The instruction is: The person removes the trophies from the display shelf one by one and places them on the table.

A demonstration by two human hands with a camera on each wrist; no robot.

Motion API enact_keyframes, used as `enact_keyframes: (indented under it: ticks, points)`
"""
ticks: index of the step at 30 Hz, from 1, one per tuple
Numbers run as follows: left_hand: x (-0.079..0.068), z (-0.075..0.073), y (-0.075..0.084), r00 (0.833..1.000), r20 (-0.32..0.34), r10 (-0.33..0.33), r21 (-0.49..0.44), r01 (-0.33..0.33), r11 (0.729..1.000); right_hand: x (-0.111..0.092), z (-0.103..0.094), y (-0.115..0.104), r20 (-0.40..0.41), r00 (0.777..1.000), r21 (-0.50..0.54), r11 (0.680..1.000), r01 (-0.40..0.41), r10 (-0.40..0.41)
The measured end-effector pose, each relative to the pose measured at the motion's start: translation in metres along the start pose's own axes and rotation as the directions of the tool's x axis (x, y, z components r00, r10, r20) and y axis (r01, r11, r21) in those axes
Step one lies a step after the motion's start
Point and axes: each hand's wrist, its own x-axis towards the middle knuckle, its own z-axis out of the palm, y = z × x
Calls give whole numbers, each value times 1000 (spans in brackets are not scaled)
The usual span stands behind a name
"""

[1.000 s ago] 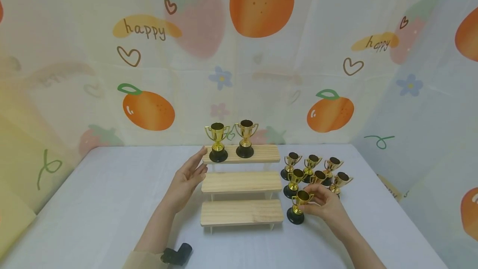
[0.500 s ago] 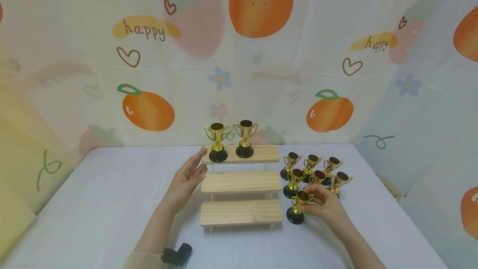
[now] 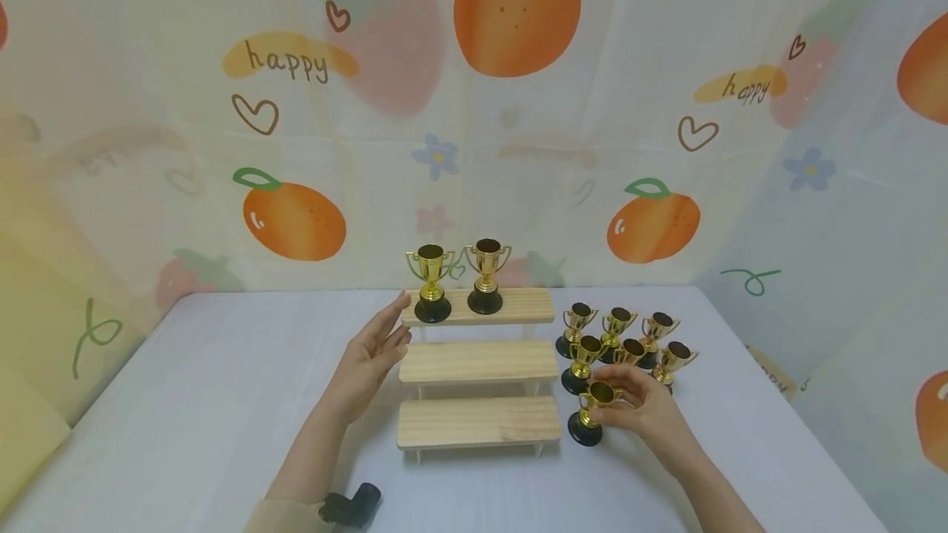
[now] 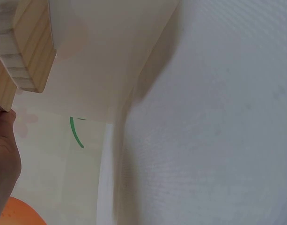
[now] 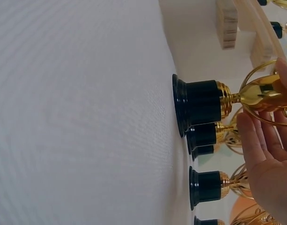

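Observation:
Against the left end of a three-step wooden display stand [image 3: 477, 363], my left hand [image 3: 370, 356] touches the top board with its fingertips, fingers mostly straight. The left wrist view shows a fingertip at a board's corner [image 4: 7, 105]. My right hand [image 3: 637, 405] pinches the gold cup of a small trophy [image 3: 585, 428] between thumb and fingers, right of the lowest step. In the right wrist view the trophy's black base [image 5: 199, 101] is upright, close to the white cloth. A gold trophy [image 3: 433, 305] and another gold trophy [image 3: 485, 300] stand on the top step.
Behind the right hand several more trophies [image 3: 581, 377] stand grouped on the white-clothed table [image 3: 244, 401]. The middle board [image 3: 477, 363] and bottom board [image 3: 477, 422] are bare. A fruit-printed curtain [image 3: 518, 155] hangs behind the table. A dark strap mount [image 3: 351, 506] sits at the left wrist.
Almost nothing differs. The right hand's grip on the trophy shifts very slightly, and the trophy tilts or settles a touch; the left hand stays at the stand.

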Motion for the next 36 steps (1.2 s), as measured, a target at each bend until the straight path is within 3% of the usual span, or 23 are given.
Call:
enact_keyframes:
  ticks: [7,13,18,26,31,36]
  points:
    - [1,0,-1,1000,-8,-4,8,4,1000,2,-3,0,15,992,12,992,128,-128]
    - [2,-1,-2,1000,4,18,2,-18,1000,5,-3,-11,-81,972,79,970,228,-222]
    - [1,-1,-2,1000,5,30,10,-31,999,7,-2,-24,-159,959,95,963,251,-234]
    - [0,0,-2,1000,7,21,26,-22,999,9,7,-44,-255,949,134,966,223,-184]
    - [0,0,-2,1000,-7,16,30,-16,999,12,16,-58,-268,948,176,958,226,-174]
    - [0,1,-1,1000,-7,9,17,-9,1000,13,23,-68,-243,945,222,936,275,-220]
